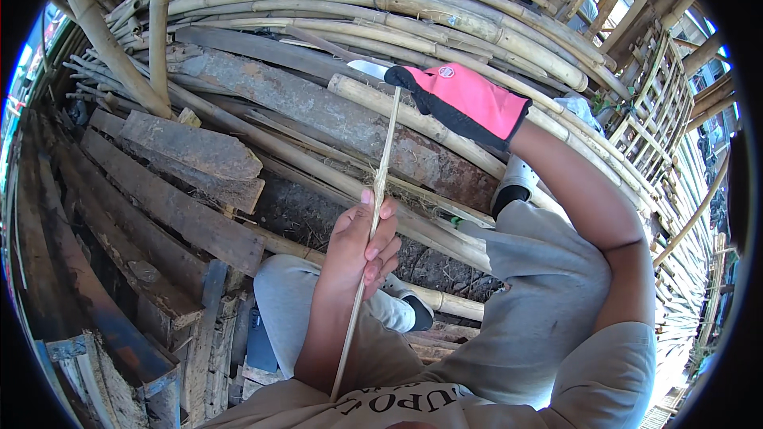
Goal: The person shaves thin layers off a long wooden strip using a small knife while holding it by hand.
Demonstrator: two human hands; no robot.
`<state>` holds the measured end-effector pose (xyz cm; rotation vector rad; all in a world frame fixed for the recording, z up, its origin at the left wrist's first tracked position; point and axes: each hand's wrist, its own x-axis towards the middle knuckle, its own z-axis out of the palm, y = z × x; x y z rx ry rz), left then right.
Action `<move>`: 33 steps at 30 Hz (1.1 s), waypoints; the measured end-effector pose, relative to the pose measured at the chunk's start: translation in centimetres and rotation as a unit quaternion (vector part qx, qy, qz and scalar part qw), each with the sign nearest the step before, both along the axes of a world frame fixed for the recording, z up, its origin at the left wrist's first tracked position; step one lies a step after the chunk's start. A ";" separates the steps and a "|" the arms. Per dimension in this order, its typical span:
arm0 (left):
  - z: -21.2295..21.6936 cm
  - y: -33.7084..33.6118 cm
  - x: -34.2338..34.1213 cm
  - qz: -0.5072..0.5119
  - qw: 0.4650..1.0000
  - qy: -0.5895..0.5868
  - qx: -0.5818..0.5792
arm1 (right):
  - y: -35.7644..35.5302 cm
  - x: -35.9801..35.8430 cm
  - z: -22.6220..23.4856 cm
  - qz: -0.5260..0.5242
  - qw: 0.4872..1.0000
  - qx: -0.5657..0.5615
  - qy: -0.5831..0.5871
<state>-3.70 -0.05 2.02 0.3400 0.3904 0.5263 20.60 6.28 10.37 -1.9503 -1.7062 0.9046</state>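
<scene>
Left hand (362,250), wrist bent, grips a thin bamboo strip (373,214); gloved right hand (461,99) is clenched around a knife (367,69) at the strip's far end.

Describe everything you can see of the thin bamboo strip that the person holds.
The thin bamboo strip is a long, narrow, pale yellow sliver, nearly straight. It runs from the person's lap up to the gloved right hand. The bare left hand grips it near the middle, fingers wrapped around it. At its top end a blade, held by the pink and black glove, meets it.

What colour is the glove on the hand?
Pink with black edging, on the right hand's glove, seen in the head view.
</scene>
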 end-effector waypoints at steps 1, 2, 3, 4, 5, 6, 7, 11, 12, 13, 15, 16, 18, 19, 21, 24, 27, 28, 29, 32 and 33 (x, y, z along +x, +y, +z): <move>0.1 -0.1 0.1 0.001 1.000 0.009 0.012 | 0.5 1.7 -2.1 0.080 0.985 0.103 -0.111; 0.1 -0.2 0.1 0.005 1.000 0.020 0.024 | 0.9 2.9 -3.7 0.161 0.942 0.202 -0.215; 0.1 -0.2 0.0 0.006 1.000 0.020 0.024 | 0.8 3.0 -4.3 0.161 0.942 0.202 -0.215; 0.0 -0.3 -0.1 0.004 0.999 0.036 0.029 | 0.7 3.1 -5.0 0.170 0.961 0.177 -0.126; -0.1 -0.3 -0.4 0.004 0.998 0.056 0.033 | 0.5 2.4 -5.0 0.179 0.972 0.151 -0.033; -0.2 -0.2 -0.5 0.006 0.998 0.058 0.033 | 0.6 1.7 -5.0 0.180 0.971 0.151 -0.030; -0.3 -0.2 -0.7 0.007 0.997 0.070 0.035 | 0.8 0.9 -4.9 0.101 0.992 0.041 -0.061; -0.4 -0.6 0.3 -0.011 0.998 0.059 0.024 | -1.3 3.1 -6.9 0.117 0.978 0.091 -0.149; -0.5 -0.6 0.1 -0.003 0.998 0.066 0.023 | -0.9 2.7 -8.1 0.165 0.940 0.220 -0.204; -0.7 -0.5 -0.1 -0.001 0.997 0.068 0.024 | -0.6 3.0 -8.9 0.170 0.940 0.223 -0.197; -0.8 -0.4 -0.1 -0.005 0.998 0.061 0.022 | -1.1 2.5 -7.5 0.081 0.996 0.047 0.006; -0.8 -0.5 -0.1 -0.005 0.998 0.055 0.026 | -1.2 2.6 -7.7 0.081 0.996 0.046 0.005; -0.8 -0.5 0.0 -0.006 0.998 0.049 0.030 | -1.4 3.1 -8.4 0.122 0.989 0.085 -0.005; -0.8 -0.5 0.0 -0.006 0.998 0.053 0.025 | -1.7 2.7 -7.7 0.123 0.989 0.084 -0.006; -0.8 -0.5 0.2 -0.007 0.998 0.055 0.021 | -2.5 1.1 -5.1 0.078 0.996 0.027 -0.046; -0.4 -1.1 0.8 -0.004 0.999 0.049 0.007 | -2.2 1.3 -2.8 0.113 0.989 0.058 -0.075; 0.0 -1.2 0.8 -0.017 0.999 0.036 0.016 | -0.3 0.8 -1.0 0.106 0.968 0.004 -0.228; 0.0 -1.1 0.5 -0.004 0.999 0.034 0.008 | -0.8 -0.4 -1.5 0.107 0.968 0.005 -0.226; 0.0 -0.8 0.0 0.010 0.999 0.032 -0.001 | -1.9 -2.6 -2.3 0.101 0.987 -0.053 -0.114; -0.6 -0.4 0.4 0.012 0.999 0.030 -0.005 | -2.3 -0.6 -4.6 0.187 0.975 0.016 0.115; -0.6 -0.5 0.6 0.010 0.999 0.032 -0.005 | -0.9 0.1 -3.0 0.163 0.986 0.032 -0.027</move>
